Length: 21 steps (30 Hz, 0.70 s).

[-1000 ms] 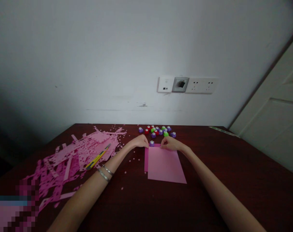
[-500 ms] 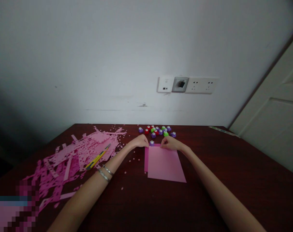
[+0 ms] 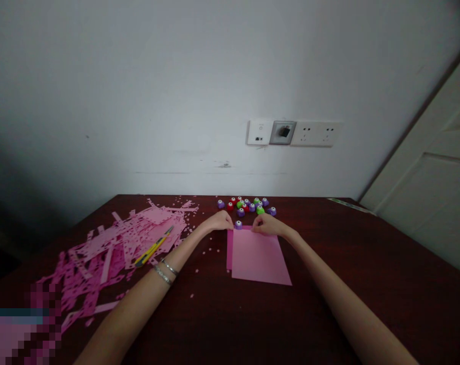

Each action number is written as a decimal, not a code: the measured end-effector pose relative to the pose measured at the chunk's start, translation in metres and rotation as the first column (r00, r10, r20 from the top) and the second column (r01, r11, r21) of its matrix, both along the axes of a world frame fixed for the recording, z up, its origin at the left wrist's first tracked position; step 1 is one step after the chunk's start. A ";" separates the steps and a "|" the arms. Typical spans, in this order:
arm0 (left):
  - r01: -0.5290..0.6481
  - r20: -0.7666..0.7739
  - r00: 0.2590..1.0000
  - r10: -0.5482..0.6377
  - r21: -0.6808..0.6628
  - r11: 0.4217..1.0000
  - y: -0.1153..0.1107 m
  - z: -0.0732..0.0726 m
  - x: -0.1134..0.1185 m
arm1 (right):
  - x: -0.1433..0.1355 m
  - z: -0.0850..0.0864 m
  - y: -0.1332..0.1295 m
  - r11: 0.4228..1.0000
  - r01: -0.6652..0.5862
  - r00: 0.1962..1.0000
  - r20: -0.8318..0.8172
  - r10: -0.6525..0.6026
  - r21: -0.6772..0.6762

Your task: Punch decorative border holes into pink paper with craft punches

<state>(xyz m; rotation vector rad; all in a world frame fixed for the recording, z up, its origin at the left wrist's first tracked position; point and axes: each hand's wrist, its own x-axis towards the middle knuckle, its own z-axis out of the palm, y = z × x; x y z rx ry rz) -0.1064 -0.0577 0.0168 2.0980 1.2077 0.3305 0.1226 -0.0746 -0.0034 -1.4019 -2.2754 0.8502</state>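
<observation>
A light pink sheet lies over a darker pink sheet, whose left and top edges stick out. My left hand pinches the sheets at their top left corner. My right hand has its fingers closed on the top edge of the light pink sheet. Between the two hands, a small purple punch with a white top sits at the top edge of the paper. What the fingertips cover is hidden.
Several purple, red and green punches stand near the wall. Pink paper scraps are heaped at the left, with a yellow cutter on them. A patterned strip lies at the back right. Wall sockets are above.
</observation>
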 end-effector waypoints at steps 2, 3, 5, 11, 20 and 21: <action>-0.006 0.011 1.000 0.005 0.029 1.000 0.004 -0.003 0.000 | 0.000 0.000 0.000 1.000 0.004 1.000 -0.005 -0.004 -0.005; -0.012 0.023 1.000 0.011 0.047 0.999 0.006 -0.004 0.000 | 0.000 0.000 0.000 1.000 0.009 1.000 -0.009 -0.009 -0.009; -0.018 0.047 0.999 0.015 0.077 0.997 0.009 -0.007 0.001 | 0.000 0.000 0.001 1.000 0.024 1.000 -0.013 -0.024 -0.018; 0.039 0.068 0.997 -0.045 0.080 0.996 0.005 -0.006 0.004 | -0.001 0.001 0.000 0.998 0.050 0.998 -0.026 -0.051 -0.028; 0.021 0.066 0.997 -0.027 0.088 0.996 0.003 -0.001 0.003 | -0.003 0.002 0.000 0.995 0.094 0.995 -0.029 -0.094 -0.025; 0.022 0.066 0.997 -0.027 0.086 0.996 0.003 -0.001 0.003 | -0.003 0.002 0.000 0.995 0.097 0.995 -0.030 -0.097 -0.027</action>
